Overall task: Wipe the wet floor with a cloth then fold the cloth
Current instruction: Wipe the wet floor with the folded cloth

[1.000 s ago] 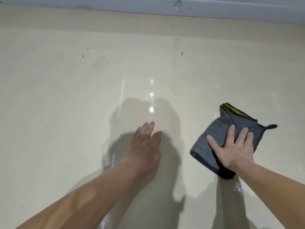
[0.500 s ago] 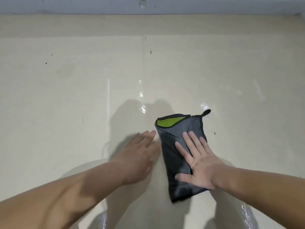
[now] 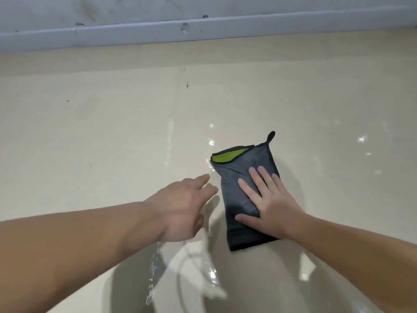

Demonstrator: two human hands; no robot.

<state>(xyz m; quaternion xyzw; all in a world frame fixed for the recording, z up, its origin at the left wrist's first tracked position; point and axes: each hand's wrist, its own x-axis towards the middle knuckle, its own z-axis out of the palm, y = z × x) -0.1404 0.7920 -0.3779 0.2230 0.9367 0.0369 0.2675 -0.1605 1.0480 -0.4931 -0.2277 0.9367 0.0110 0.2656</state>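
Here the cloth [image 3: 234, 177] lies flat on the floor [image 3: 90, 143], a little right of the frame's centre, folded into a long grey strip that runs from upper middle down toward lower middle. At its top end a lime-green inner layer [image 3: 225, 155] shows through a turned-back edge, and a small dark loop [image 3: 271, 136] sticks up from the upper right corner. The right hand [image 3: 270, 204] presses on the cloth's lower right half, palm down, with 4 fingers straight and spread toward the top of the frame and the thumb stretched left across the fabric; it grips nothing. The left hand [image 3: 180, 206] sits just left of the cloth, fingers loosely extended toward it and holding nothing; its fingertips are near the cloth's left edge but apart from it, and I cannot tell whether the palm touches the floor. The floor is cream and glossy, with wet streaks [image 3: 212, 274] glinting below the hands in the lower middle and smaller bright spots at the right and above the cloth. Along the top of the frame runs a grey, chipped skirting [image 3: 203, 30].
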